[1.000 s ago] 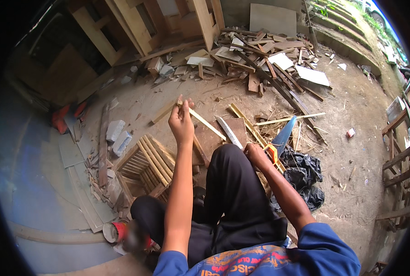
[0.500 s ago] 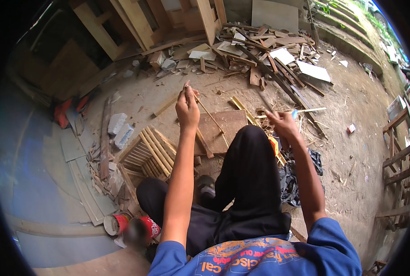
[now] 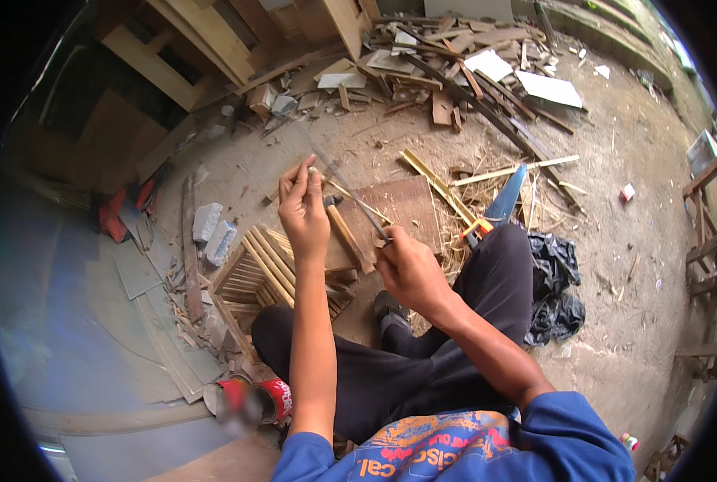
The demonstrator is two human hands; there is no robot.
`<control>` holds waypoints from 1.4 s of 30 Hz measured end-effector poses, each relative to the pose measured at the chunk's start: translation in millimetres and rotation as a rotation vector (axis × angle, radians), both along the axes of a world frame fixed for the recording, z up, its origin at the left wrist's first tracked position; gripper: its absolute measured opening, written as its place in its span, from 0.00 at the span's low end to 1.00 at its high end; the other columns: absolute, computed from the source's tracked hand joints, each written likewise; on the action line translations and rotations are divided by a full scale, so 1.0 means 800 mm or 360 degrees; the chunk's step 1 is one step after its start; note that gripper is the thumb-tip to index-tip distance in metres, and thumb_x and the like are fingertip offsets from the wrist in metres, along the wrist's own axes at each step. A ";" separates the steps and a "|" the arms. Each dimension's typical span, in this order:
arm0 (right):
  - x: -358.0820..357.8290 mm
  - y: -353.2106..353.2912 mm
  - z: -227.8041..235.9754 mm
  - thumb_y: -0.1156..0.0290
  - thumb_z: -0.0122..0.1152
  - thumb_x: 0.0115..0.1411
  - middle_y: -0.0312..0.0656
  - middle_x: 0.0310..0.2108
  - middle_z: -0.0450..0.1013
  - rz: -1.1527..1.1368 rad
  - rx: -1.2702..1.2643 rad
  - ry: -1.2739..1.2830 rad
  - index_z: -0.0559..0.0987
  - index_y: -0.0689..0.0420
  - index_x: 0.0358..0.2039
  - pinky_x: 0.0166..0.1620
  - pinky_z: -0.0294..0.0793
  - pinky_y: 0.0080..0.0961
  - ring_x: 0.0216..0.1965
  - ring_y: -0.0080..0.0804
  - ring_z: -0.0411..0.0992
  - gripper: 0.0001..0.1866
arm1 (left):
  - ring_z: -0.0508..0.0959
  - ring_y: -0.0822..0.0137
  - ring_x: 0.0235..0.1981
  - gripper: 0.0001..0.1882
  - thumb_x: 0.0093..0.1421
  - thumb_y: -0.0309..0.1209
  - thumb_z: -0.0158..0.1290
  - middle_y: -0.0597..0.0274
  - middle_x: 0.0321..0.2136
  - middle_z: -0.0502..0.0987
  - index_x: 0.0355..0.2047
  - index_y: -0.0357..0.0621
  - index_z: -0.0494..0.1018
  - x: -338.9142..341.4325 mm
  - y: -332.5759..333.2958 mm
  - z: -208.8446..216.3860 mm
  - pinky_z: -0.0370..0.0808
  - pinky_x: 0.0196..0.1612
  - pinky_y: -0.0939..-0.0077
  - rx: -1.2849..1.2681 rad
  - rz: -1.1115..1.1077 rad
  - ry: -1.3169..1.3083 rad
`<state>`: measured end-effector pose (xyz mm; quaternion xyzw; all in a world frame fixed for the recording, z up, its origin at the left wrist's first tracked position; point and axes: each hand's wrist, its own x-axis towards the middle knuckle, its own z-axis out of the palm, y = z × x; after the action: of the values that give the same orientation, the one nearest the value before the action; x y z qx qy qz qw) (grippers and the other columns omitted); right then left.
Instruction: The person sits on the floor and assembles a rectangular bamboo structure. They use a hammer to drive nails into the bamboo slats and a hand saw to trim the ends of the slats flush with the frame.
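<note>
My left hand is pinching the upper end of a thin pale strip, which is slanting above a brown board; my right hand is closing firmly round the near end of a long blade; I seem to be shaving the strip, though I cannot tell whether they are touching; the next move is calling for steady pinching and careful blade angling.

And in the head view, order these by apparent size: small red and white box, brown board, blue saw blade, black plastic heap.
Largest to smallest:
1. Brown board, though partly covered
2. Black plastic heap
3. Blue saw blade
4. Small red and white box
</note>
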<state>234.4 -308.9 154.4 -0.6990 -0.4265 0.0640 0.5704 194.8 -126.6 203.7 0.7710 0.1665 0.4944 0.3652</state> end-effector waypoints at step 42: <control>0.057 0.011 -0.141 0.74 0.51 0.58 0.60 0.24 0.73 0.0158 -0.0942 -0.0040 0.65 0.60 0.39 0.33 0.72 0.56 0.29 0.64 0.74 0.10 | 0.75 0.72 0.44 0.16 0.71 0.28 0.44 0.57 0.50 0.73 0.51 0.29 0.73 -0.047 -0.008 -0.034 0.78 0.48 0.74 -0.0106 0.0191 -0.0072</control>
<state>280.2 -300.2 41.2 -0.8139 -0.4300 0.2047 0.3328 157.1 -133.0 176.6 0.7357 0.2206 0.5269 0.3639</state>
